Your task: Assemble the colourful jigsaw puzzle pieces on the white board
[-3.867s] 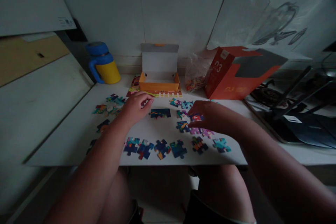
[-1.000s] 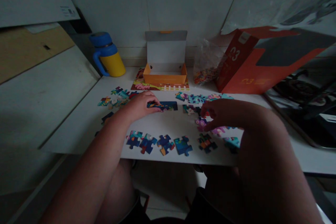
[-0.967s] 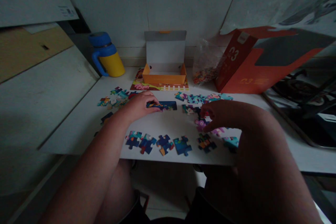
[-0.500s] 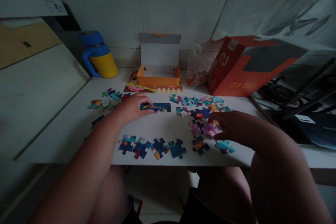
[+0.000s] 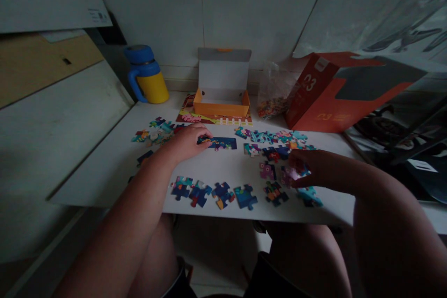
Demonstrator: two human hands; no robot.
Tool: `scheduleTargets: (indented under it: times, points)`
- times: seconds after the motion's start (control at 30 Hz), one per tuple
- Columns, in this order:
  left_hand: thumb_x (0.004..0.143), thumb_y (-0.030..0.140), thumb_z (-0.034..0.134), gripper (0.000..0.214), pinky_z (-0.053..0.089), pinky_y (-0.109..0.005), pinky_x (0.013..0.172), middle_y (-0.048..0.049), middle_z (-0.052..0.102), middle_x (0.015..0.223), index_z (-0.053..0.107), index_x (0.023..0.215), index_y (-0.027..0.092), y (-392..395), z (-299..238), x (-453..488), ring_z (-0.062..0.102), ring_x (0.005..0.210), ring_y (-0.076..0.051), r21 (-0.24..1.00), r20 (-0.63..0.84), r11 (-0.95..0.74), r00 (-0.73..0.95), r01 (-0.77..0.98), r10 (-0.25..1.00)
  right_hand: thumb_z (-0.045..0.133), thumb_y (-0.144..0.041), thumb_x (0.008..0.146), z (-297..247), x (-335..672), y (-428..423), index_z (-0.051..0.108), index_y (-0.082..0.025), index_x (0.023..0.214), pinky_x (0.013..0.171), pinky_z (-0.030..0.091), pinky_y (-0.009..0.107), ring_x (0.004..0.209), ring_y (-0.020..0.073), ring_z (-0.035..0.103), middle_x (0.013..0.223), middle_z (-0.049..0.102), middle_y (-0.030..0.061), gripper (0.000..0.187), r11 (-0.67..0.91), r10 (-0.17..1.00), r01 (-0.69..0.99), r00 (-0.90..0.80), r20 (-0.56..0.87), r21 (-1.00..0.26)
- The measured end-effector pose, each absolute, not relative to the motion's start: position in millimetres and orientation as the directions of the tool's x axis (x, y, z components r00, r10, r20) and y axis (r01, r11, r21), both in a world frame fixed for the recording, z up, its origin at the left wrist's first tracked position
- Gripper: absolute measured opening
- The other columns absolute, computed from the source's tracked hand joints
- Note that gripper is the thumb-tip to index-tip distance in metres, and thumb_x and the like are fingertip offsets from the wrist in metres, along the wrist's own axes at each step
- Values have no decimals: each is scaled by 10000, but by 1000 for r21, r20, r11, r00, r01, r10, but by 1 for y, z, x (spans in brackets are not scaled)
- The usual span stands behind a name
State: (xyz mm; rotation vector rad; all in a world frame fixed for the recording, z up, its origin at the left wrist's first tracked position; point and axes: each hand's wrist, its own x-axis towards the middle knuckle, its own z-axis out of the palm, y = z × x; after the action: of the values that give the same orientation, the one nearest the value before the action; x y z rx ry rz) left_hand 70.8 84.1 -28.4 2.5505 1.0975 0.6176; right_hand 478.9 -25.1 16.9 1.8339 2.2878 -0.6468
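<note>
At the middle of the table, my left hand (image 5: 190,143) has its thumb and fingers closed around the left end of a dark blue joined puzzle strip (image 5: 225,143). The strip lies flat, its left part covered by the fingers. On the right, the curled fingers and thumb of my right hand (image 5: 309,167) are around a purple puzzle piece (image 5: 287,177), partly hidden by them. Beside it lies another purple piece with round eyes (image 5: 267,170). A teal piece (image 5: 310,196) is just below that hand. Several loose pieces (image 5: 222,194) line the near edge.
More puzzle pieces (image 5: 263,137) lie at the right, and others (image 5: 159,132) at the left. An open orange box (image 5: 221,109) stands on a colourful sheet (image 5: 186,116) at the back. Around are a blue-yellow jug (image 5: 153,87), a bag of pieces (image 5: 274,102) and a red box (image 5: 321,107).
The whole view has shifted, so things appear farther right. My right hand has drawn the purple piece slightly away from its neighbour. My left hand stays on the strip.
</note>
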Motion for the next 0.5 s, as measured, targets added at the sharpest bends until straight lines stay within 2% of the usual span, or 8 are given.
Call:
scheduleTargets:
  times: [0.17,0.27,0.37,0.43,0.5]
  points:
    - [974,260,688,126,533,-418,1058,-81,739,1101,763,1054,197,82,-27,72,693,1116,-253,437,274,-660,608,612,745,683,-561,920,26,485,-21,678,-248,934,679,458,351,769,220,656,888,741,44,313,216,861,924,-332,-384,-315]
    - [981,246,674,117,533,-424,1055,-82,746,1099,757,1043,192,81,-26,73,698,1109,-249,437,301,-669,604,601,738,674,-554,940,33,470,-12,664,-246,901,628,431,314,708,188,626,806,719,18,311,217,861,885,-372,-346,-412]
    - [977,205,656,114,533,-424,1050,-74,758,1091,754,1035,202,81,-26,74,705,1095,-241,443,313,-666,593,600,742,679,-583,948,32,431,2,678,-252,966,596,434,294,675,171,632,822,744,8,331,177,883,813,-380,-275,-554]
    - [967,177,644,131,538,-422,1038,-73,764,1084,756,1029,205,81,-26,75,708,1094,-242,443,309,-660,588,607,748,723,-530,930,25,397,12,682,-250,992,622,464,284,732,179,675,854,768,14,290,212,895,733,-411,-172,-646]
    - [952,148,633,155,545,-418,1023,-69,769,1078,759,1017,210,81,-25,75,711,1090,-243,443,302,-656,587,612,751,732,-396,929,16,364,21,662,-243,1114,634,489,276,729,175,702,857,788,12,250,183,882,631,-444,-157,-754]
